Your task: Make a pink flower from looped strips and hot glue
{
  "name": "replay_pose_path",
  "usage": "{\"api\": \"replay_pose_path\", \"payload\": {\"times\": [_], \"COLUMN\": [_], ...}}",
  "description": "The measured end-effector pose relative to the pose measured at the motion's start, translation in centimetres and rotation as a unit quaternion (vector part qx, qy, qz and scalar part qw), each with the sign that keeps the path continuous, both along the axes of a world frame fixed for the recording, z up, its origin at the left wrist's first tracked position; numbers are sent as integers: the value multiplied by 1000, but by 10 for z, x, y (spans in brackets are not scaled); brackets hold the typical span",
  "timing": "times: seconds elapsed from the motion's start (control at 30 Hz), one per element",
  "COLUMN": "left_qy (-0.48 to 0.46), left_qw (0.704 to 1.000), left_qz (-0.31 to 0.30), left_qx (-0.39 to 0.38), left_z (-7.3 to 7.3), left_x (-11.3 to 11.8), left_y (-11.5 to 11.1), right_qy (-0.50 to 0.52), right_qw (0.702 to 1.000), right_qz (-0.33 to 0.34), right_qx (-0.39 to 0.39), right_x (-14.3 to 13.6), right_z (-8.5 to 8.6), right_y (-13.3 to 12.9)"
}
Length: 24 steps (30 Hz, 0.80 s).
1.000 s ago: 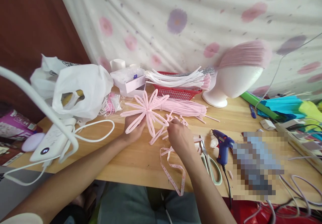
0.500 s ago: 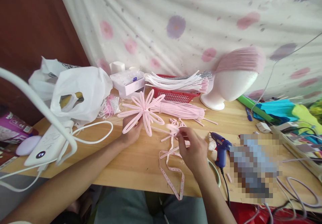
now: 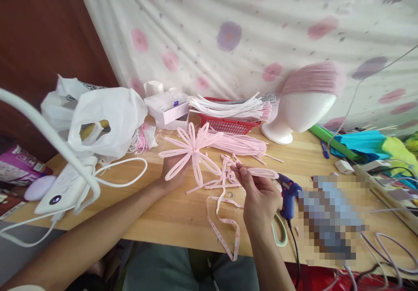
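Observation:
My left hand [image 3: 176, 173] is closed behind a pink pipe-cleaner flower [image 3: 195, 151], whose long looped petals spread out from its centre and hide most of my fingers. Between the thumb and fingers of my right hand [image 3: 257, 191] is a single pink pipe-cleaner loop [image 3: 263, 173], its rounded end pointing right. On the table between the hands lies a small heap of short pink pipe-cleaner pieces [image 3: 227, 169]. Nearer to me, a pink and white tape measure [image 3: 217, 228] curls over the wood. Just right of my right hand is a blue glue gun [image 3: 288, 199].
Behind the hands lie a bundle of pink pipe cleaners [image 3: 238, 143] and a red basket [image 3: 225, 125] of white ones. A white foam head [image 3: 300, 112] stands at the back right. Plastic bags [image 3: 101, 130] and a white power bank [image 3: 62, 191] occupy the left. Cables [image 3: 385, 252] cross the right side.
My right hand has turned and moved slightly right, bringing the pink loop out over the glue gun's tip. The flower in my left hand has shifted a little right and down.

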<state>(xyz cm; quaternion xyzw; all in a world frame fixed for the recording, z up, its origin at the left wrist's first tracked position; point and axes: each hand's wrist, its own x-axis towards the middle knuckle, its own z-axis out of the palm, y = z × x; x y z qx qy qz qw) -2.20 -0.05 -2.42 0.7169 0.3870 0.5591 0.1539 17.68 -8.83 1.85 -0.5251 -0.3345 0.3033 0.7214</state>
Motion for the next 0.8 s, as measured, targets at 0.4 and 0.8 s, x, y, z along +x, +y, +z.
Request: {"api": "replay_pose_path", "payload": {"times": [0.4, 0.8], "left_qy": [16, 5], "left_qw": [1000, 999], "left_qz": [-22, -22], "left_qx": [-2, 30], "left_z": [0, -2], "left_x": [0, 0], "left_y": [-2, -1], "right_qy": [78, 12], "right_qw": [997, 999], "right_qz": [-10, -46], "right_qx": [-9, -1], "right_x": [6, 16], "right_z": [-1, 18], "right_y": [-1, 22]}}
